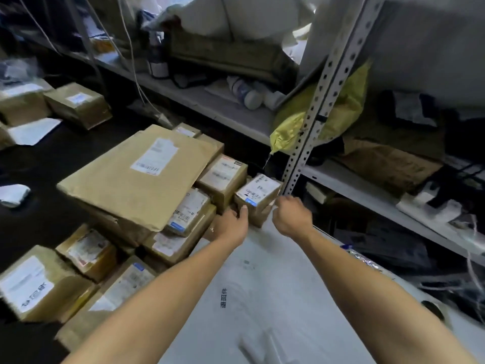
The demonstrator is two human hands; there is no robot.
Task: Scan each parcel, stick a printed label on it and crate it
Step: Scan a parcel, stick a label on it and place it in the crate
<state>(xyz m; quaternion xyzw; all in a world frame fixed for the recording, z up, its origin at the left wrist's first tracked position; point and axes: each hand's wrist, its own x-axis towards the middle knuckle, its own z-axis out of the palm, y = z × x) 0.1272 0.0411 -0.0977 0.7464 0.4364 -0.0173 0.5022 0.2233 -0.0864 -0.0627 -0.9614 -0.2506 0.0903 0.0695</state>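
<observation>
Both my arms reach out to a small labelled cardboard parcel [258, 199] at the far end of the white table [275, 285], just beside the perforated shelf upright [319, 106]. My left hand [231, 225] grips its left side, thumb up against the box. My right hand [291, 215] is curled at its right edge; I cannot tell whether it actually holds it.

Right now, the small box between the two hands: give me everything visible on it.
The small parcel is a squat brown cardboard box wrapped in glossy tape, a white printed label with a blue corner patch covering its top. It sits tilted at the far edge of the white surface, by the foot of the perforated shelf upright. The left hand grips its near-left side, thumb against the box; the right hand is curled at its right side, contact unclear. A labelled box stands just left.
</observation>
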